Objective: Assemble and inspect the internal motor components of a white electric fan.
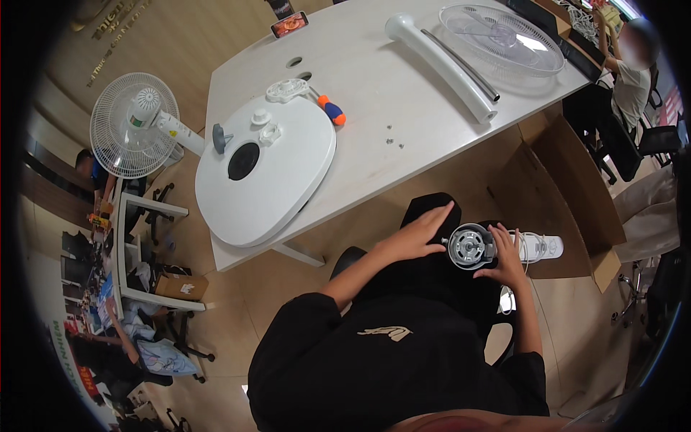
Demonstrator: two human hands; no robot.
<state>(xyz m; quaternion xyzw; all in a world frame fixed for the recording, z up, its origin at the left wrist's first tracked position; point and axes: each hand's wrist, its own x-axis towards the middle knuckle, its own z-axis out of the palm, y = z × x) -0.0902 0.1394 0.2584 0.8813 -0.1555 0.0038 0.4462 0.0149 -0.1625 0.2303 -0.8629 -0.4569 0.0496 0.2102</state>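
Right hand point(508, 263) curls around fan motor point(471, 247) above the lap

Seen from the head camera, a seated person in black holds the motor unit with its round, silvery face turned up, at the near side of a white table point(374, 169). Fingers and thumb of the right hand bend about the right side of its rim. The left hand point(416, 238) is open, fingers straight and close together, its thumb by the motor's left edge; whether the thumb touches cannot be told. A white neck point(552, 247) extends to the right of the motor, a pale cord point(531, 246) looped about it, with an open cardboard box point(558, 216) near.

On the table, a round white base point(288, 183) carries a grey knob point(219, 138) and several small white parts point(269, 135); an orange-and-blue screwdriver point(332, 110) lies at its edge. Farther right are tiny metal pieces point(390, 141), a white tube point(443, 70), a slim metal rod point(471, 72) and a clear fan grille point(475, 36). Beyond the table's left end stands a white fan point(146, 103).
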